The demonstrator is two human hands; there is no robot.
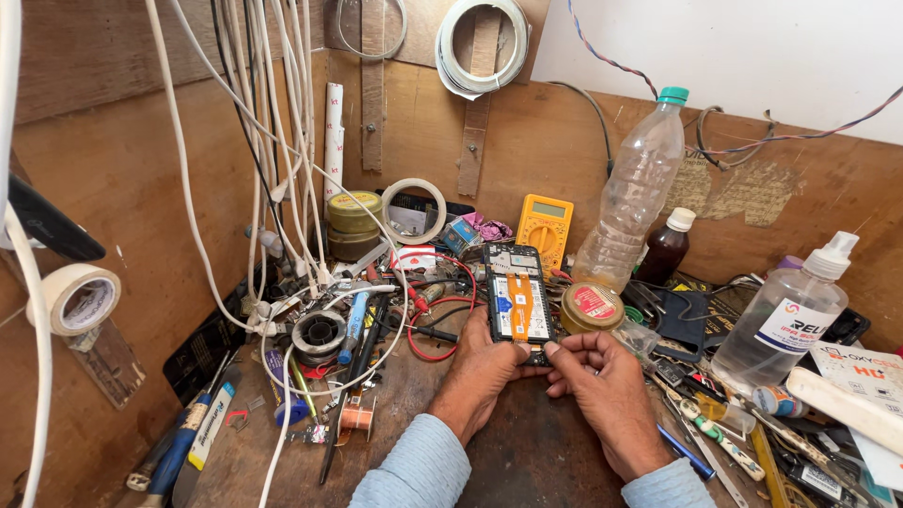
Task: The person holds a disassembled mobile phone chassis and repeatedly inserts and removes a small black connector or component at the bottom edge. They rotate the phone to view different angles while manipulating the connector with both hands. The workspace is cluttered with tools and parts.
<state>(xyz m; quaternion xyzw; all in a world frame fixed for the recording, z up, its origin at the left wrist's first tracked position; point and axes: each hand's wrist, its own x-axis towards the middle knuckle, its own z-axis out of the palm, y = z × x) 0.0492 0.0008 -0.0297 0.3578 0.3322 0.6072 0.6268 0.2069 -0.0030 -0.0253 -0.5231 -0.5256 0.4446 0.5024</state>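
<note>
Head view: opened mobile phone [517, 299], back cover off, circuit boards and orange flex strip exposed, lying lengthwise at centre of cluttered wooden surface [527, 452]. Left hand [480, 365] closed on phone's lower left edge, thumb on the bottom corner. Right hand [602, 376] curled, fingertips [553, 349] pinching the phone's lower right corner. Both wrists in light blue sleeves. Round gold-lidded tin [591, 307] just right of phone, touching or nearly so; cannot tell which. Yellow multimeter [546, 226] propped behind phone against back wall. Clear plastic bottle [635, 193] with green cap upright beside multimeter; small dark brown bottle [668, 246] next to it. Spray bottle [785, 315] of clear liquid tilted further right. Red wire [442, 315] looped left of phone. White cables [282, 169] hanging at left. Tape roll [83, 298] on left wall.
</note>
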